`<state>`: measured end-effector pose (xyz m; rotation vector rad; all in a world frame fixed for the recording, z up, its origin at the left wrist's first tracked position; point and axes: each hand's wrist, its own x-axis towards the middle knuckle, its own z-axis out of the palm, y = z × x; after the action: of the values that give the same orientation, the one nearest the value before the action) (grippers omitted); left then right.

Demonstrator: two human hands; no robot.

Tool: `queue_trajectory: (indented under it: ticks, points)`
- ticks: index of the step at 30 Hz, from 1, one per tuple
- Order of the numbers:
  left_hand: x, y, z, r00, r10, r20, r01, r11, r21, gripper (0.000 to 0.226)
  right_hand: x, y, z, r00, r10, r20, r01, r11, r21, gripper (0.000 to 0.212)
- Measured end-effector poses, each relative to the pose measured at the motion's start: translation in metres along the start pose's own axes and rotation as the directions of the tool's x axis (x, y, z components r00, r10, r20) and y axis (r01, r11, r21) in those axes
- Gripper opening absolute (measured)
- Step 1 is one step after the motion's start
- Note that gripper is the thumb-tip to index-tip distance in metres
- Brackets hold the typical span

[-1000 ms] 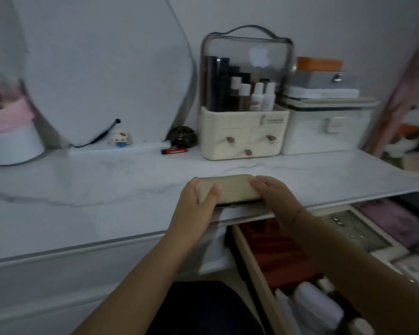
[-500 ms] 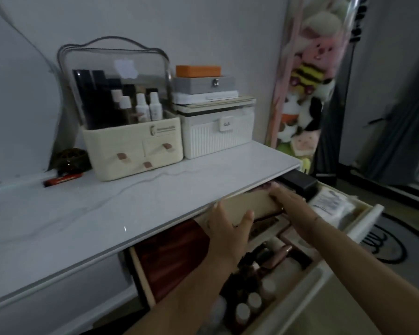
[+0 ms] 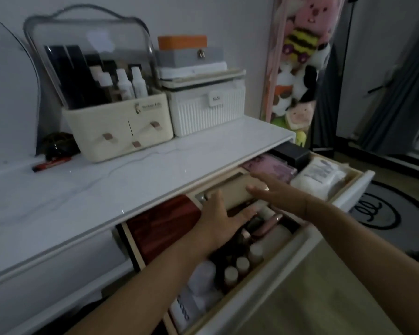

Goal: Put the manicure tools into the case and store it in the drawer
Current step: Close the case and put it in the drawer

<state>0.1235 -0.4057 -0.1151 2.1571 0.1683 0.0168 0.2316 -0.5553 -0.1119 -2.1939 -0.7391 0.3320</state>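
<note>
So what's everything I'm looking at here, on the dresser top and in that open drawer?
case: one, beige, in the open drawer between both hands.
drawer: one, white front, pulled open under the tabletop.
tabletop: one, white marbled.
organiser: one, cream with clear lid, on the tabletop, bottles inside.
ribbed box: one, white, right of the organiser, flat boxes stacked on it.
red box: one, dark red, drawer's left part.
small bottles: several, pale caps, drawer's front.
pink packet: one, drawer's back.
black box: one, drawer's back right.
white packet: one, drawer's right end.
plush toys: several, mixed colours, right of the dresser.
rug: one, grey and black, floor.
left hand: touches the case's left end, fingers spread.
right hand: fingers over the case's right end.
</note>
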Motion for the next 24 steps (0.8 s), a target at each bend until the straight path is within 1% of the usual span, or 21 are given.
queue_trajectory:
  ticks: [1,2,4,7,9,12,16,20,24]
  points:
    - [-0.007,0.001,0.000,0.998,0.042,0.038,-0.046,0.993,0.108,0.096,-0.011,-0.003,-0.002,0.997,-0.045,0.055,0.050,0.995,-0.088,0.074]
    - [-0.015,0.001,0.000,0.993,0.060,0.097,-0.080,0.975,0.206,0.103,-0.021,-0.003,-0.004,0.990,-0.080,0.115,0.098,0.983,-0.154,0.077]
    - [-0.033,-0.001,0.000,0.974,0.050,0.221,-0.125,0.933,0.338,0.114,-0.045,-0.004,-0.009,0.970,-0.082,0.228,0.139,0.960,-0.244,0.088]
    - [-0.058,-0.006,-0.001,0.947,0.033,0.320,-0.174,0.889,0.423,0.123,-0.073,-0.002,-0.005,0.947,-0.014,0.320,0.135,0.924,-0.358,0.101]
    - [-0.068,-0.009,-0.004,0.942,0.014,0.337,-0.179,0.868,0.464,0.127,-0.084,0.000,0.000,0.945,-0.006,0.327,0.144,0.905,-0.400,0.104]
    - [-0.071,-0.014,-0.004,0.949,0.018,0.314,-0.177,0.855,0.487,0.127,-0.088,0.000,0.006,0.962,-0.040,0.271,0.153,0.899,-0.410,0.104]
    - [-0.067,-0.022,-0.004,0.969,0.083,0.232,-0.198,0.823,0.532,0.126,-0.083,0.002,0.012,0.980,-0.107,0.170,0.164,0.914,-0.372,0.108]
    - [-0.059,-0.032,-0.019,0.988,0.126,0.090,-0.155,0.767,0.623,0.124,-0.063,0.005,0.026,0.989,-0.149,0.016,0.141,0.892,-0.430,0.112]
    - [-0.051,-0.048,-0.041,0.987,0.154,-0.051,-0.071,0.689,0.721,0.116,-0.036,0.003,0.042,0.968,-0.201,-0.149,0.117,0.890,-0.441,0.116]
